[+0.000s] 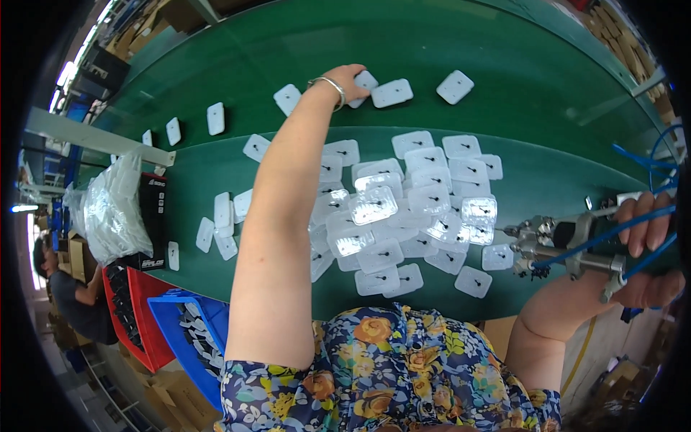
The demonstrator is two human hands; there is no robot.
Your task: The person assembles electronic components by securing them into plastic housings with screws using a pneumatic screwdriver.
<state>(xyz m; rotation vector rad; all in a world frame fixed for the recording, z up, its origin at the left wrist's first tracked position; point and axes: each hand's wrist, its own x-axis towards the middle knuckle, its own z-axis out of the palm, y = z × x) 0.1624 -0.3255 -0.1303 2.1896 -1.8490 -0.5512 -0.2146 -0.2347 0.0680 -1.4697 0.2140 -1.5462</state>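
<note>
At the far side of the bench my left hand (347, 83) reaches out with its fingers closed on a white rectangular plastic piece (366, 80). Right beside it lies another white piece (393, 93) with a small dark mark in its middle. Below my outstretched arm, a heap of similar white pieces (374, 205) covers the middle of the green table (194, 281). On the right, my right hand (643, 245) curls round the rear of a metal tool (568, 245) with blue hoses. Part of its grip is hidden behind the tool and hoses.
More white pieces (216, 119) are spaced along the green far strip (518, 79). At the left stand a black box (152, 216) with clear plastic bags, a red bin (155, 345) and a blue bin (169, 317) of parts. A person (72, 288) is farther left.
</note>
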